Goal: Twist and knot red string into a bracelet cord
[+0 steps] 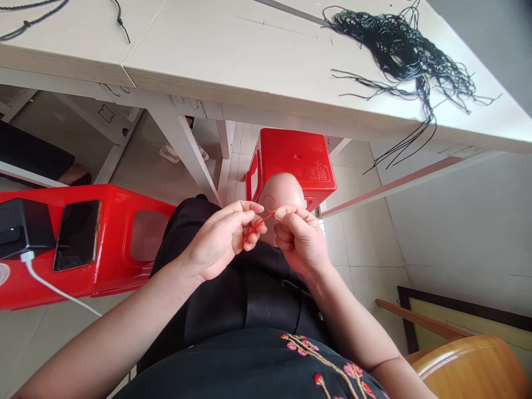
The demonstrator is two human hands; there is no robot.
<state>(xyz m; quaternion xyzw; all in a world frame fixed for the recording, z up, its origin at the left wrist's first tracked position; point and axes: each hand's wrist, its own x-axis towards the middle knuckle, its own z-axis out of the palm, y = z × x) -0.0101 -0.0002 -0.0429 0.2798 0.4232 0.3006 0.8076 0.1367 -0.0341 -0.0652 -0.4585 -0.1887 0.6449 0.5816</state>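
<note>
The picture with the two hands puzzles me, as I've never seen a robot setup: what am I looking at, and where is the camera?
There is no robot here. A seated person works with bare hands, and the only view comes from a camera worn on the head, looking forward and down.

The right hand pinches a thin red cord near a small loop. The cord's twisted part runs across to the fingers of the left hand.

On the white table in front lies a tangled bundle of black cords, some ends hanging over the edge. On a red stool to the left lie a phone and a black box, with a white cable beside them.
</note>
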